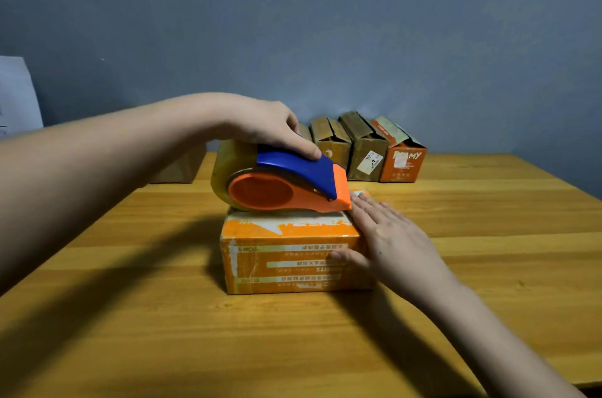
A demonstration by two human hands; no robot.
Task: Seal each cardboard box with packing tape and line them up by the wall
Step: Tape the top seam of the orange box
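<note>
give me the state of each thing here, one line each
orange box: flaps closed, flat on the table
tape dispenser: on the box top, gripped
left hand: grips the dispenser
right hand: flat, pressing the box
boxes by the wall: lined up in a row

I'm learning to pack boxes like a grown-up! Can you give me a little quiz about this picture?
1. True or false: the left hand grips the tape dispenser.
2. What does the right hand rest on? A) the table B) the orange box C) the wall
3. Fill in: the boxes by the wall stand in a ____.

Key:
1. True.
2. B, the orange box; the fingers lie flat on its top.
3. Row, at the far edge of the table.
</note>
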